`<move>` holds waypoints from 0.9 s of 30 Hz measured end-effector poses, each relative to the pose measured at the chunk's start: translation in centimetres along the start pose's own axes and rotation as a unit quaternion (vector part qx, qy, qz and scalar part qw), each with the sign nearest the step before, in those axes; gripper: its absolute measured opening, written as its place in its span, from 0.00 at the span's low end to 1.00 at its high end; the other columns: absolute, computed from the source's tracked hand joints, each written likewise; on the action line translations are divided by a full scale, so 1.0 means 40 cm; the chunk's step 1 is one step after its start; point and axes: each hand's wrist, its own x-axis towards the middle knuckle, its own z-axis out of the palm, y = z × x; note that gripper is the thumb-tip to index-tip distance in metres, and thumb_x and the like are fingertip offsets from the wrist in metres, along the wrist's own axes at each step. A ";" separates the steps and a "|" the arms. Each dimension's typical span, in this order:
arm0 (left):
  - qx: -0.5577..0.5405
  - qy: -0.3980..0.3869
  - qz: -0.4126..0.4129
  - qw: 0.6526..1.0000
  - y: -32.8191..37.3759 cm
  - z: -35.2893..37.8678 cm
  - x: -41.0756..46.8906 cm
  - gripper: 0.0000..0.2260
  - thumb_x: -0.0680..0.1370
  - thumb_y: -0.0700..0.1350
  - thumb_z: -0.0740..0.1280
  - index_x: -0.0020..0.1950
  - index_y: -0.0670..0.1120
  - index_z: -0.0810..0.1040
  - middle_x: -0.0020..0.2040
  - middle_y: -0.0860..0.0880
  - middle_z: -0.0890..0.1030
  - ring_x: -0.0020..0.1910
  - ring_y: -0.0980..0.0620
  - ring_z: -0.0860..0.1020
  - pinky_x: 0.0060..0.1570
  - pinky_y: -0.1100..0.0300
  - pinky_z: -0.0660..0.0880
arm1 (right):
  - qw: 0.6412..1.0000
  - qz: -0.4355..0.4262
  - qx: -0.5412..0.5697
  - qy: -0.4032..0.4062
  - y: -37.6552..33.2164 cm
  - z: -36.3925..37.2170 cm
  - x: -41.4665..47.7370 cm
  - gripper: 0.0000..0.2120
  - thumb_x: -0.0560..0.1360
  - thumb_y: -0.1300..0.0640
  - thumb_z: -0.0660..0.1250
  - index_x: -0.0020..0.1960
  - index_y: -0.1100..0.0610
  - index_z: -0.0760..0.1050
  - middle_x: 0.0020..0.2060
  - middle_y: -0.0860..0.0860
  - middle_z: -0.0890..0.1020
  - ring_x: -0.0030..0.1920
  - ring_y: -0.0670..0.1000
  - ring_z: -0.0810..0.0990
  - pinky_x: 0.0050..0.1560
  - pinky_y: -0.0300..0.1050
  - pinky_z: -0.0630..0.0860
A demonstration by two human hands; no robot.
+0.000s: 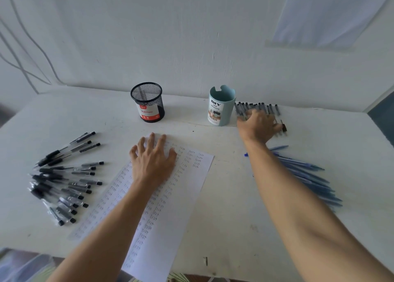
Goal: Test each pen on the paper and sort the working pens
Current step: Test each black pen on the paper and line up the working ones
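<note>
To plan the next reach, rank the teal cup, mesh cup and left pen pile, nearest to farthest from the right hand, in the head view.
1. Teal cup, just left of the right hand.
2. Mesh cup, farther left along the back.
3. Left pen pile, far left, beyond the paper.

Written-over paper [181,196] lies between black pens [64,181] and blue pens [309,175].

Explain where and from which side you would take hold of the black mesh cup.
Grip the black mesh cup round its side, about mid-height, coming from the near side. It stands upright and round, apart from the blue cup, with bare table on both sides; the wall stands close behind it.
</note>
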 end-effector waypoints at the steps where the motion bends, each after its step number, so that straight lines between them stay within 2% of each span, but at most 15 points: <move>1: 0.000 -0.001 0.000 1.000 -0.001 0.000 0.001 0.25 0.80 0.61 0.52 0.77 0.55 0.61 0.78 0.49 0.62 0.78 0.44 0.57 0.75 0.44 0.52 | 1.000 -0.006 0.010 0.010 -0.006 -0.003 -0.010 0.15 0.75 0.46 0.68 0.58 0.51 0.80 0.56 0.52 0.82 0.62 0.57 0.72 0.57 0.53 0.59; 6: -0.016 0.002 0.002 1.000 -0.006 -0.002 -0.001 0.25 0.80 0.61 0.53 0.75 0.56 0.63 0.77 0.49 0.63 0.77 0.44 0.57 0.74 0.44 0.52 | 0.991 -0.038 0.118 0.055 -0.053 -0.028 -0.133 0.10 0.74 0.48 0.67 0.52 0.50 0.80 0.47 0.48 0.82 0.54 0.54 0.74 0.48 0.47 0.55; 8: -0.031 0.003 -0.001 1.000 -0.007 -0.004 -0.003 0.24 0.80 0.61 0.55 0.76 0.56 0.64 0.78 0.49 0.62 0.78 0.45 0.56 0.75 0.44 0.51 | 0.981 -0.063 0.181 0.022 -0.066 -0.037 -0.203 0.08 0.74 0.51 0.68 0.52 0.52 0.80 0.46 0.48 0.81 0.51 0.53 0.76 0.48 0.46 0.58; 10: -0.055 0.000 -0.013 0.998 -0.009 -0.008 -0.002 0.25 0.80 0.62 0.57 0.76 0.56 0.65 0.79 0.50 0.62 0.78 0.46 0.56 0.75 0.44 0.50 | 0.970 -0.110 0.211 -0.048 -0.062 -0.031 -0.264 0.09 0.74 0.53 0.68 0.53 0.53 0.80 0.47 0.48 0.81 0.51 0.53 0.78 0.48 0.46 0.62; 13: -0.089 -0.001 -0.030 0.996 -0.014 -0.014 0.000 0.28 0.79 0.63 0.60 0.77 0.54 0.66 0.79 0.52 0.63 0.78 0.47 0.56 0.76 0.46 0.50 | 0.962 -0.170 0.155 -0.149 -0.040 -0.016 -0.344 0.16 0.74 0.49 0.67 0.60 0.52 0.79 0.57 0.51 0.81 0.60 0.55 0.76 0.57 0.50 0.68; 15: -0.114 0.006 -0.040 0.993 -0.016 -0.018 -0.001 0.28 0.79 0.62 0.62 0.77 0.53 0.67 0.78 0.52 0.65 0.78 0.48 0.57 0.76 0.48 0.50 | 0.956 -0.216 0.119 -0.160 -0.022 -0.008 -0.389 0.25 0.72 0.44 0.62 0.65 0.54 0.77 0.62 0.53 0.79 0.66 0.58 0.73 0.64 0.54 0.68; 17: -0.144 0.012 -0.052 0.988 -0.015 -0.024 -0.001 0.27 0.79 0.60 0.64 0.76 0.53 0.67 0.77 0.52 0.67 0.78 0.49 0.59 0.76 0.49 0.51 | 0.947 -0.250 0.065 -0.189 -0.012 -0.008 -0.415 0.33 0.72 0.38 0.58 0.72 0.55 0.70 0.71 0.54 0.71 0.74 0.58 0.64 0.73 0.57 0.59; 19: -0.201 0.023 -0.062 0.977 -0.021 -0.035 0.003 0.25 0.79 0.55 0.66 0.75 0.52 0.69 0.74 0.51 0.72 0.76 0.49 0.64 0.76 0.50 0.55 | 0.935 -0.272 0.003 -0.226 -0.001 -0.008 -0.425 0.36 0.76 0.35 0.58 0.77 0.54 0.60 0.78 0.53 0.60 0.79 0.56 0.53 0.77 0.55 0.47; 22: -0.392 0.037 -0.082 0.915 -0.041 -0.068 0.002 0.21 0.78 0.47 0.67 0.72 0.51 0.74 0.65 0.51 0.79 0.66 0.49 0.74 0.69 0.53 0.68 | 0.934 -0.277 -0.011 -0.225 0.003 -0.010 -0.425 0.37 0.78 0.34 0.57 0.79 0.53 0.55 0.80 0.53 0.55 0.80 0.55 0.49 0.78 0.54 0.43; 23: -0.436 0.044 -0.090 0.894 -0.049 -0.082 -0.001 0.20 0.78 0.45 0.67 0.71 0.50 0.74 0.63 0.52 0.79 0.64 0.50 0.76 0.67 0.54 0.70 | 0.934 -0.276 -0.012 -0.226 0.001 -0.012 -0.426 0.37 0.78 0.34 0.56 0.79 0.53 0.55 0.80 0.53 0.55 0.80 0.54 0.48 0.78 0.54 0.43; 24: -0.446 0.057 -0.094 0.888 -0.061 -0.096 -0.003 0.20 0.78 0.42 0.66 0.70 0.49 0.75 0.63 0.52 0.79 0.64 0.50 0.76 0.66 0.54 0.71 | 0.934 -0.275 -0.013 -0.227 0.000 -0.012 -0.428 0.37 0.77 0.34 0.56 0.79 0.53 0.55 0.80 0.53 0.55 0.80 0.54 0.49 0.78 0.54 0.43; 25: -0.428 0.074 -0.093 0.896 -0.075 -0.109 -0.005 0.20 0.77 0.40 0.65 0.69 0.48 0.76 0.64 0.51 0.79 0.65 0.50 0.75 0.65 0.54 0.71 | 0.935 -0.274 -0.015 -0.225 -0.001 -0.010 -0.430 0.37 0.77 0.33 0.56 0.79 0.53 0.55 0.80 0.53 0.55 0.80 0.54 0.49 0.78 0.54 0.43; 27: -0.330 0.109 -0.084 0.934 -0.112 -0.131 -0.009 0.18 0.77 0.37 0.64 0.67 0.46 0.78 0.63 0.49 0.81 0.64 0.47 0.76 0.64 0.51 0.71 | 0.936 -0.276 -0.019 -0.216 0.000 -0.009 -0.432 0.38 0.77 0.33 0.55 0.79 0.53 0.55 0.80 0.53 0.55 0.80 0.55 0.49 0.78 0.54 0.43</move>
